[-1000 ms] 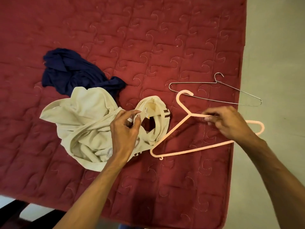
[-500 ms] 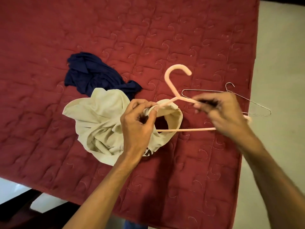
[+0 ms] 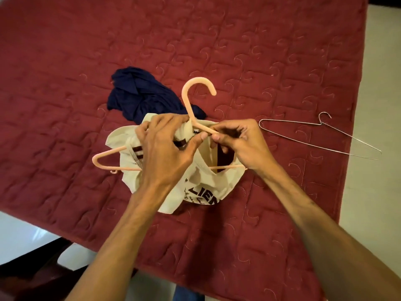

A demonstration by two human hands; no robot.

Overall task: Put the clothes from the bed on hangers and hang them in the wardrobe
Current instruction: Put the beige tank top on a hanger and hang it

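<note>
A cream T-shirt (image 3: pixel 201 190) with dark lettering lies bunched on the red quilted bed (image 3: pixel 65 61). A pink plastic hanger (image 3: pixel 188 101) is threaded through it: its hook stands up behind my hands and its left end sticks out of the shirt at the left. My left hand (image 3: pixel 165 153) grips the shirt's collar fabric. My right hand (image 3: pixel 236 142) pinches the hanger's right shoulder bar at the neck opening. A crumpled navy garment (image 3: pixel 141 94) lies just behind the shirt.
A thin wire hanger (image 3: pixel 321 137) lies flat on the bed to the right, near the bed's right edge. Pale floor (image 3: pixel 382 105) runs along the right side. White floor and a dark object show at the lower left corner.
The pink hanger went from lying beside the shirt to being pushed leftward through its neck opening; its left end now pokes out on the shirt's far side. Both hands came together over the collar.
</note>
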